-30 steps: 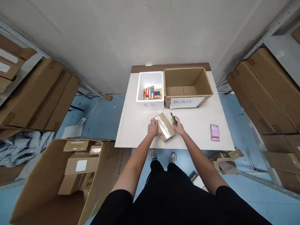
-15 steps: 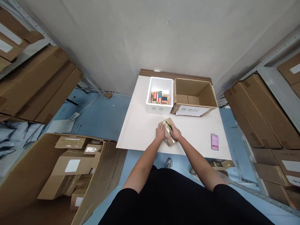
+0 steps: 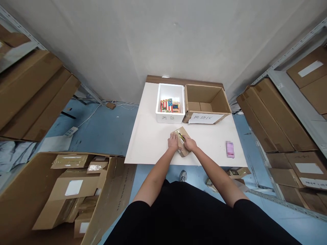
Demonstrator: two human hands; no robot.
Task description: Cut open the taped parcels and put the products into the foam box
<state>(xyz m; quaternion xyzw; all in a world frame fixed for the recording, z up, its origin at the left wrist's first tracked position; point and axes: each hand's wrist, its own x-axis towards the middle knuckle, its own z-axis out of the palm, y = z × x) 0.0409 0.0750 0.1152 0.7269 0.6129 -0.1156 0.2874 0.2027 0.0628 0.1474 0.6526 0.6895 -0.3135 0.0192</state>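
Note:
A small taped cardboard box lies at a slant on the white table, close to its front edge. My left hand holds the box down at its left side, fingers stretched over the top and thumb apart. My right hand is closed round a yellow-and-black box cutter. The cutter's front end points away from me, over the clear tape on the box. Whether its blade is in the tape is too small to tell.
Behind the box stand a white foam bin with colourful printed booklets and an open carton with a handwritten paper sign. A blurred pink item lies right. A large carton of parcels stands left; shelves of boxes flank both sides.
My view has shifted slightly, so the table sits further left. The box cutter has slid a little toward me over the box. My left hand stays on the box.

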